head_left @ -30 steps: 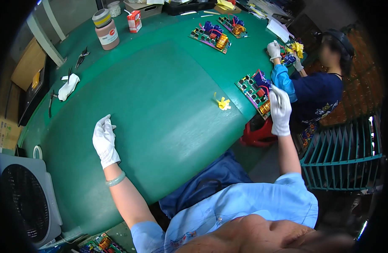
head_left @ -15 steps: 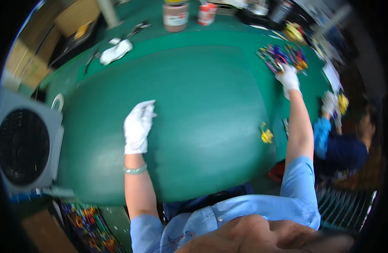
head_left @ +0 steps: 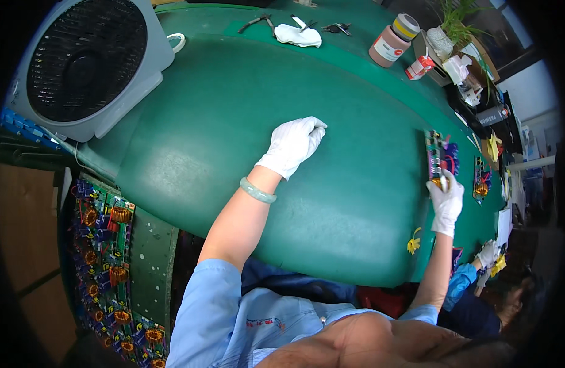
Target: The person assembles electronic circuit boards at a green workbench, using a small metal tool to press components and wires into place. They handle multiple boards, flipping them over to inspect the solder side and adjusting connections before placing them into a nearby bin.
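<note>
My right hand point(head_left: 447, 199), in a white glove, grips a populated circuit board point(head_left: 434, 156) by its near end. The board carries purple parts, a red wire and a copper-coloured coil beside my fingers. It is at the right edge of the green mat point(head_left: 233, 122). My left hand point(head_left: 295, 145), also gloved in white, rests over the middle of the mat with its fingers curled together. Nothing shows in it. Another circuit board point(head_left: 481, 181) with a copper coil lies on the table to the right of my right hand.
A grey fan point(head_left: 86, 67) stands at the far left. Below it, several circuit boards point(head_left: 120, 276) with copper coils lie in rows. Pliers point(head_left: 258, 23), a white cloth point(head_left: 298, 35), and a jar point(head_left: 390, 44) sit along the back. A co-worker's gloved hand point(head_left: 488, 253) is at the right.
My view has turned rightward in scene position, bringing the fan and boards at left further in. My right hand has drawn one board away from the other. My left fingers have curled.
</note>
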Motion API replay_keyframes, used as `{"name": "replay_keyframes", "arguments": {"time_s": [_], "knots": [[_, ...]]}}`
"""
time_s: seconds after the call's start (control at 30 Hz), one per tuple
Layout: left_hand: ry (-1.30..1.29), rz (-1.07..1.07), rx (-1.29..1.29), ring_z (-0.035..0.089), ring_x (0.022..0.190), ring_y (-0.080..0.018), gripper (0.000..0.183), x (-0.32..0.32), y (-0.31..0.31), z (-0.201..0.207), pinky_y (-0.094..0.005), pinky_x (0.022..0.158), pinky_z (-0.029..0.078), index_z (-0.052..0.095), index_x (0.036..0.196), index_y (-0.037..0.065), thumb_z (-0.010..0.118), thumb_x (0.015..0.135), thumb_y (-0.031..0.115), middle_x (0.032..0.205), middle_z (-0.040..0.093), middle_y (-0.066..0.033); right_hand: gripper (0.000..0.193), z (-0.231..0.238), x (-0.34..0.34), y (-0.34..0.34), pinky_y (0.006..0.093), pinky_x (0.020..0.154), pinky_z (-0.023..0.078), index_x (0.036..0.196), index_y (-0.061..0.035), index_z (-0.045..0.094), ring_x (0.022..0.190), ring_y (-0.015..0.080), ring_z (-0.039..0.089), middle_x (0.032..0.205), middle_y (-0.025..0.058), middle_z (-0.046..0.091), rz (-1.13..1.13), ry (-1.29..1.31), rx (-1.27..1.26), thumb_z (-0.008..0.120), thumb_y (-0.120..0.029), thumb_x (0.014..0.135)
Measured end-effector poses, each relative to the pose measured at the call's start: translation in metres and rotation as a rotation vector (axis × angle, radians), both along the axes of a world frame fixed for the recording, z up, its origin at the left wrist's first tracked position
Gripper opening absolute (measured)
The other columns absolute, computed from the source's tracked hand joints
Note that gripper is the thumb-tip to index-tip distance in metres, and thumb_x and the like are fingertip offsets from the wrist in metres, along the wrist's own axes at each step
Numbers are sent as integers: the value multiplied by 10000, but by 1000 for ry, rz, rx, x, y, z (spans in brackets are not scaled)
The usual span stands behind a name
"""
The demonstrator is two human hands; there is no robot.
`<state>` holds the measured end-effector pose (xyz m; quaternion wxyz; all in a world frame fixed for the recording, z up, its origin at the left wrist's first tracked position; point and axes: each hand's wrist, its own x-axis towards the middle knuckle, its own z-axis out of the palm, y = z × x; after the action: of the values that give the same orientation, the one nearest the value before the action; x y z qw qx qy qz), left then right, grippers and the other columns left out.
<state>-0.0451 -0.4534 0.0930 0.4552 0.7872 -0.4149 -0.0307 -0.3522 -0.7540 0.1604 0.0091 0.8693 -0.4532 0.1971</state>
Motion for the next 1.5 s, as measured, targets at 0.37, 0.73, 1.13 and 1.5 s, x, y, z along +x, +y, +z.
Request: {"name": "replay_keyframes", "arguments": {"time_s": [0.37, 0.73, 1.13, 1.5], "knots": [[350, -578, -107, 659, 892, -268, 409, -9, 16, 54, -372, 831, 518, 698, 1205, 74, 782, 863, 281, 1073, 708, -123, 395, 15, 71, 145, 245, 759, 500, 1361, 1, 597, 859, 122, 661, 1042, 80, 721, 594, -833, 689, 608, -177, 1008], [-28, -478, -106, 659, 1051, -327, 334, 4, 20, 36, -404, 948, 500, 711, 1107, 72, 774, 862, 290, 1139, 709, -136, 239, -33, 92, 129, 271, 878, 516, 1197, 17, 682, 921, 133, 663, 1113, 102, 724, 451, -481, 823, 584, -122, 1030], [-239, -525, -108, 596, 1192, -373, 229, -21, 20, 58, -436, 1027, 459, 679, 876, 55, 842, 721, 97, 1304, 640, -183, 384, 2, 75, 130, 207, 679, 445, 1295, -15, 665, 746, 65, 547, 941, 31, 715, 314, -536, 1259, 714, -152, 939], [114, -390, -150, 689, 940, -197, 109, -28, 21, 70, -295, 814, 555, 739, 919, -6, 774, 823, 33, 1076, 732, -143, 300, -16, 71, 120, 198, 555, 346, 1168, -39, 738, 616, 32, 458, 813, 1, 645, 272, -545, 1228, 715, -236, 943]]}}
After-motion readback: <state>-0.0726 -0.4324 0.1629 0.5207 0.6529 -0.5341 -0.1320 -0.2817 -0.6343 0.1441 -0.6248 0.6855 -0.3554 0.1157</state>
